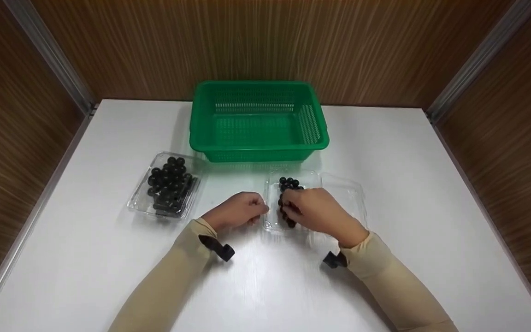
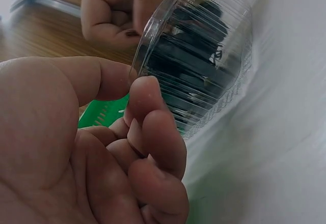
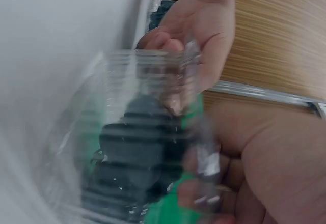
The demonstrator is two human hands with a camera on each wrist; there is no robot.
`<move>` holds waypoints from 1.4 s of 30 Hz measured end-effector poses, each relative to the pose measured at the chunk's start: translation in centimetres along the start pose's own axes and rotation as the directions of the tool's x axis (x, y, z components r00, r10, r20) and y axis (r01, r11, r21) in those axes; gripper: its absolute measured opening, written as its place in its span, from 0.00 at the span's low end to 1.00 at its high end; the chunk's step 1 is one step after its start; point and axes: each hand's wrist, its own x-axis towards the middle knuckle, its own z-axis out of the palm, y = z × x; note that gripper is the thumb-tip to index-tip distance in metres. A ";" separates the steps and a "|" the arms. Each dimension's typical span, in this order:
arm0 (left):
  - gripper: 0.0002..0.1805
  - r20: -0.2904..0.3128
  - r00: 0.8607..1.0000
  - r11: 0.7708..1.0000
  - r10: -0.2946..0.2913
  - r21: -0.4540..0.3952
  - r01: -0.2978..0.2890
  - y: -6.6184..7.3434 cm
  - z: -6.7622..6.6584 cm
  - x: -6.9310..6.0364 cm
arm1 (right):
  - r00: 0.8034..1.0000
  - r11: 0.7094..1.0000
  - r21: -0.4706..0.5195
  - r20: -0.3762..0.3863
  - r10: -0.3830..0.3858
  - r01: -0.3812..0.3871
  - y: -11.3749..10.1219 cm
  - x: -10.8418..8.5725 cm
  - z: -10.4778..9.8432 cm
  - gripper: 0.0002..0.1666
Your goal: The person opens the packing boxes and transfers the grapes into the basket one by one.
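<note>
Left hand (image 1: 238, 210) pinches the rim of a clear box (image 1: 270, 210); right hand (image 1: 318, 212) bends over the dark fruit (image 1: 290, 183) inside

Farthest left, well apart from the left fingers, a second clear container (image 1: 139, 198) sits with a heap of dark round fruit showing inside it. The left arm, in a beige sleeve (image 1: 168, 272) with a black band (image 1: 219, 249) at the wrist, angles inward; the hand is turned partly on its side, thumb and forefinger meeting at the clear box's near-left edge, the other fingers curled below. Beyond the fingers of both hands, a green basket (image 1: 259, 148) stands on the white table (image 1: 247, 295). The clear box lies between the hands, its fruit just right of the left fingertips and partly under the right ones. The right hand comes in from the right, knuckles up and fingers bent downward. Its wrist also has a black band (image 1: 334, 259). Under and right of that hand spreads a clear flap (image 1: 353, 198), like an opened lid.

The head view hides the left pinch; the left wrist view shows it, thumb and forefinger against the rim beside the ridged wall. The right wrist view, blurred, shows the right fingers through clear plastic; whether they grasp any fruit, I cannot tell. It also reveals the left palm, which the head view does not.
</note>
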 end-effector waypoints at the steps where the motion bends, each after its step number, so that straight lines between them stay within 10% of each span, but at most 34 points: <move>1: 0.14 0.000 1.000 1.000 0.000 0.000 0.000 0.0 0.0 0.0 | 1.000 1.000 -0.002 -0.016 0.025 -0.025 -0.1 0.0 -0.1 0.06; 25: 0.16 -0.017 1.000 0.992 -0.005 0.127 0.007 0.7 -0.3 -0.7 | 0.947 0.953 0.095 -0.123 0.296 -0.286 -0.4 0.1 -1.2 0.02; 42: 0.19 -0.021 0.999 0.999 -0.029 0.039 0.029 0.5 -0.5 -0.5 | 0.955 0.953 0.130 -0.081 0.286 -0.275 0.0 0.0 -1.2 0.07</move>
